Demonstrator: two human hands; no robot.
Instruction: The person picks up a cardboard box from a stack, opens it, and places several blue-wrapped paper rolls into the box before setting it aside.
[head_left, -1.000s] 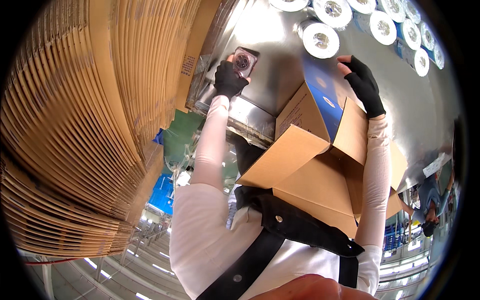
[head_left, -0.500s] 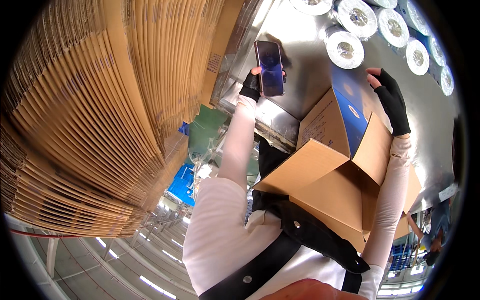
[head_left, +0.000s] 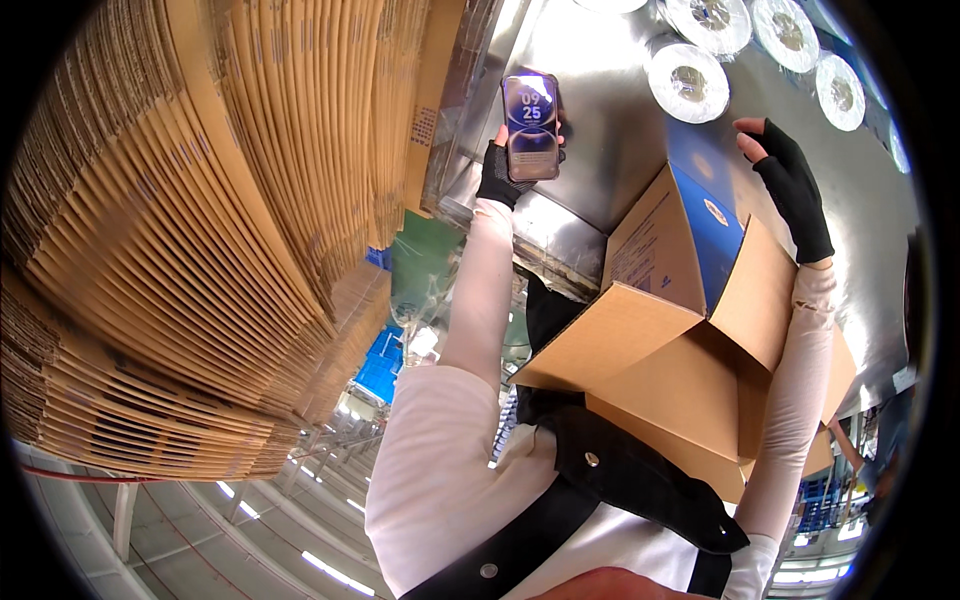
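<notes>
A smartphone (head_left: 532,128) with a lit lock screen lies in my left hand (head_left: 505,175), which wears a black half-finger glove. My thumb and fingers hold its edges above the metal table. My right hand (head_left: 790,185), gloved the same way, is empty beyond the carton, its thumb and forefinger slightly apart. Between my arms, close to my body, a brown and blue cardboard box (head_left: 655,250) lies tilted with its flaps spread. My right forearm passes over or beside one flap; whether it touches cannot be told.
Several white wrapped rolls (head_left: 690,84) stand at the back right of the shiny metal table (head_left: 600,110). Tall stacks of flattened cartons (head_left: 200,250) fill the left side. Blue crates (head_left: 380,362) are on the lower left. Another person (head_left: 880,450) is partly visible at the far right.
The phone's screen has gone from dark to lit. My left hand has shifted slightly, and my right hand has moved a little to the right, still empty. The view has tilted somewhat.
</notes>
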